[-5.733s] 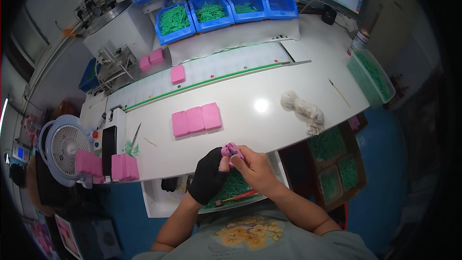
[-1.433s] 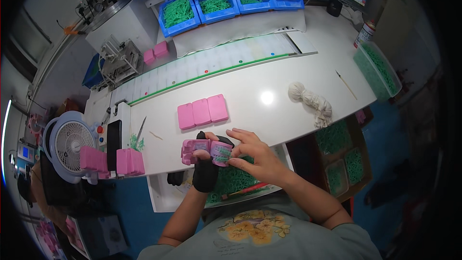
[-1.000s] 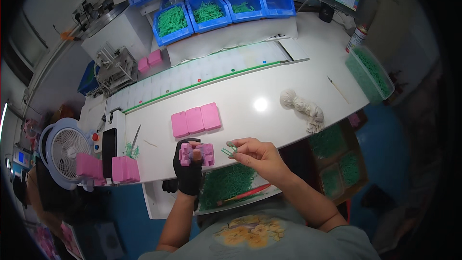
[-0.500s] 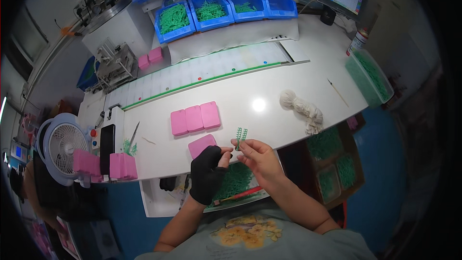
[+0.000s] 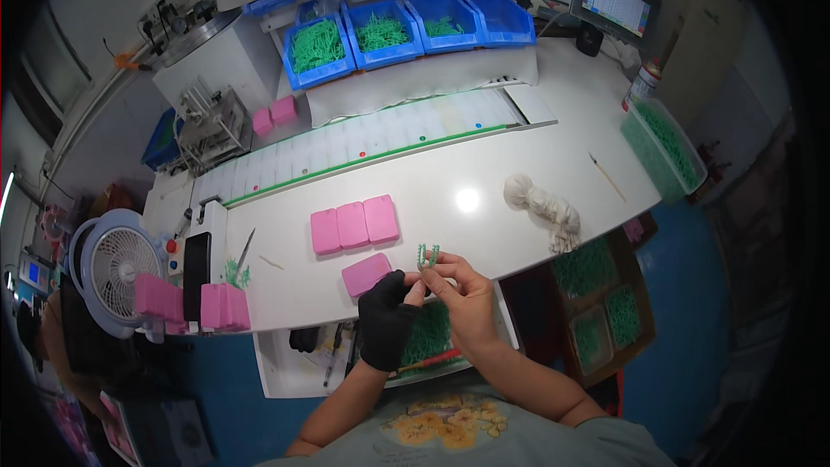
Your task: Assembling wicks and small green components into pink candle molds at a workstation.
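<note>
In front of me, my right hand pinches a small green comb-like piece with two toothed strips standing up from the fingertips. My left hand, in a black fingerless glove, is closed right beside it, thumb and forefinger meeting the right fingertips. Whatever the left fingers hold, if anything, is hidden. Just left of the hands lies a single pink block, and behind it three pink blocks sit in a row. Below the hands, a pulled-out drawer contains many green pieces and a red stick-like tool.
Blue bins with green pieces line the back. A long white strip with a green edge crosses the table. To the right are a cloth bundle, a thin pointed tool and a green tub. A fan stands left.
The green piece has turned in my fingers and sits slightly lower. My left hand has shifted a little right, closer against the right hand. The whole view has tilted slightly.
</note>
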Motion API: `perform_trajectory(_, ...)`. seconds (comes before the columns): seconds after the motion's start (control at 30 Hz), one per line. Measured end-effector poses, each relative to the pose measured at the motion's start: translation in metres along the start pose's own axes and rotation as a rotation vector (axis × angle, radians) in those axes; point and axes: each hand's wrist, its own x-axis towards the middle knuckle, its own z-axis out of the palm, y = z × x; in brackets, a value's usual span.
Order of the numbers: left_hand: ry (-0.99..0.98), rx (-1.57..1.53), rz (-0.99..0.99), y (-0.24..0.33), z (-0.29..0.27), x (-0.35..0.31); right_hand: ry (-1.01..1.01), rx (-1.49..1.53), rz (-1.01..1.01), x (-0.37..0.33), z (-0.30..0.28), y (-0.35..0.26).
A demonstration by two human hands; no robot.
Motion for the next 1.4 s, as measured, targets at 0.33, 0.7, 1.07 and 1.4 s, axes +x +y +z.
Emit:
perform_trajectory(0.33,-0.015,-0.120,-0.008,0.002,0.003,0.008,-0.023,0.086,0.134,0.002,0.004,0.000)
perform_trajectory(0.7,-0.093,-0.544,-0.158,-0.014,-0.006,-0.009,-0.131,-0.074,-0.163,-0.015,0.008,0.002)
perform_trajectory(1.07,-0.173,0.846,0.214,-0.034,-0.045,-0.032,0.166,-0.214,-0.473,0.075,-0.009,-0.055)
perform_trajectory(1.4,-0.021,0.777,0.530,-0.027,-0.084,-0.038,0.358,-0.563,-0.958,0.299,0.034,-0.143)
